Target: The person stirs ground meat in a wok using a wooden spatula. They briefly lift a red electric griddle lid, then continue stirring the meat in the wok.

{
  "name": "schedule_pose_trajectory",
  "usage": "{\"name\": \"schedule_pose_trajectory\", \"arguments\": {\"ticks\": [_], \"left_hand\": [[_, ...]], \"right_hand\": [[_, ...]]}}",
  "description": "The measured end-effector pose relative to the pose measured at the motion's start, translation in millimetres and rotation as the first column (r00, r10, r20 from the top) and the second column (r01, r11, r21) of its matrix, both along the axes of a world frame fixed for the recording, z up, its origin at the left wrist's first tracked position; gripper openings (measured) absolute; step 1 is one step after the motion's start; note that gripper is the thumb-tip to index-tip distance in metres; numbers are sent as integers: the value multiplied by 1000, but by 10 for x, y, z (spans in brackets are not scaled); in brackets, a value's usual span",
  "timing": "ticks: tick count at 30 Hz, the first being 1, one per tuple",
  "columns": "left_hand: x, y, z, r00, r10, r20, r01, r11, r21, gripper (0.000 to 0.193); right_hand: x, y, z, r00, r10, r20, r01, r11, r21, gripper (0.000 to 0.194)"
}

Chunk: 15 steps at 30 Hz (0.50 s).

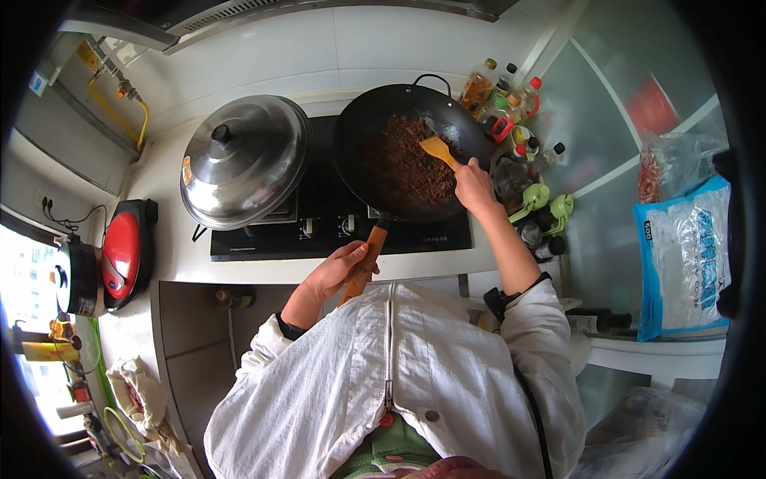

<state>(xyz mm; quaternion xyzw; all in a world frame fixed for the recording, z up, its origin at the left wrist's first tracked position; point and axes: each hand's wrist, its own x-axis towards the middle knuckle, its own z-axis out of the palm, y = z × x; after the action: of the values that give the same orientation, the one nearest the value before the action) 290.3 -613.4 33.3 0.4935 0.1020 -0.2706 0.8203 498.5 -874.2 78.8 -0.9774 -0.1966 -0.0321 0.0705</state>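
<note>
A black wok (359, 143) sits on the right side of the black glass gas hob (323, 239). Dark brown minced food (413, 161), perhaps ground meat, lies loose across its bottom. My left hand (335, 269) is wrapped around the wok's wooden handle (374, 245), which points back towards my body. With my right hand (474, 185) I grip a yellow-orange spatula (438, 149); its flat blade rests among the brown food. The lower end of the spatula's handle is hidden in my fingers.
Left of the wok stands a large pan under a domed steel lid (245, 161). Several sauce bottles (479, 84) and green-lidded jars (532, 197) crowd the wok's right side. A red electric griddle (121, 254) and a black cooker (78, 275) occupy the left counter.
</note>
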Motion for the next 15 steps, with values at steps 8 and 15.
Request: {"name": "schedule_pose_trajectory", "arguments": {"ticks": [8, 15], "left_hand": [[2, -11, 22, 1000, 15, 19, -15, 1000, -22, 39], [-15, -20, 50, 1000, 18, -1, -18, 1000, -2, 39]], "right_hand": [[44, -249, 279, 997, -76, -18, 72, 988, -136, 20], [24, -268, 446, 999, -36, -33, 33, 995, -98, 25]]}}
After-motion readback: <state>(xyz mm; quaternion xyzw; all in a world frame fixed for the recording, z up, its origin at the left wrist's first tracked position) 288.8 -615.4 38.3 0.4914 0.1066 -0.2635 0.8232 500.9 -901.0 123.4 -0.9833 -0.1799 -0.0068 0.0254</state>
